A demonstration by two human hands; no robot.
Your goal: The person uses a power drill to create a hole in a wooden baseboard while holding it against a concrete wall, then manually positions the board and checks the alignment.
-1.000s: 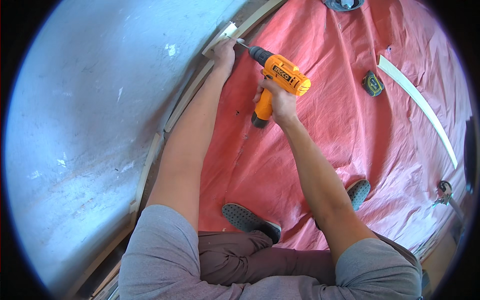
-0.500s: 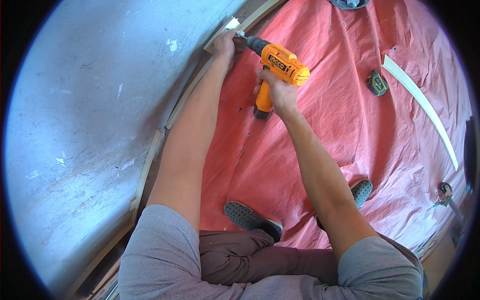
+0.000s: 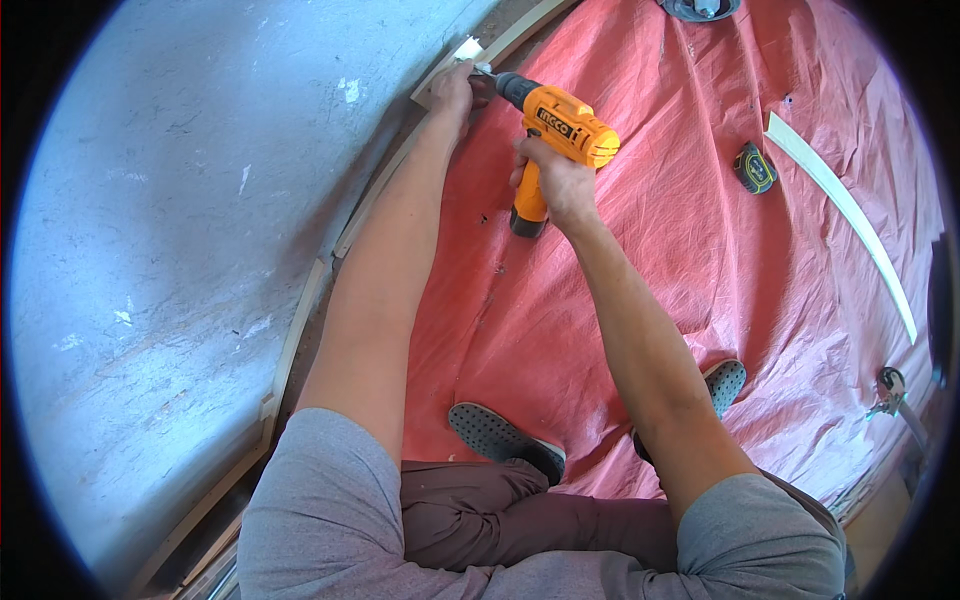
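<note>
An orange and black cordless drill [image 3: 558, 118] is gripped by its handle in my right hand [image 3: 563, 185], with the forefinger up near the trigger. Its dark chuck points up and left, toward the wall's foot. There my left hand [image 3: 453, 92] is closed at the drill's tip, fingers bent against the pale wooden strip [image 3: 520, 32] along the wall. Whatever the left fingers pinch is too small to make out. A small white piece [image 3: 468, 48] shows just beyond those fingers.
The blue-grey wall [image 3: 200, 220] rises on the left. A wrinkled red tarp [image 3: 680, 250] covers the floor. On it lie a black and yellow tape measure [image 3: 755, 168], a long curved white strip [image 3: 850, 215], a dark tool [image 3: 890, 390] at the right and a rounded object [image 3: 698, 8] at the far edge.
Almost nothing differs. The view has shifted slightly; both hands and the drill keep their places at the strip.
</note>
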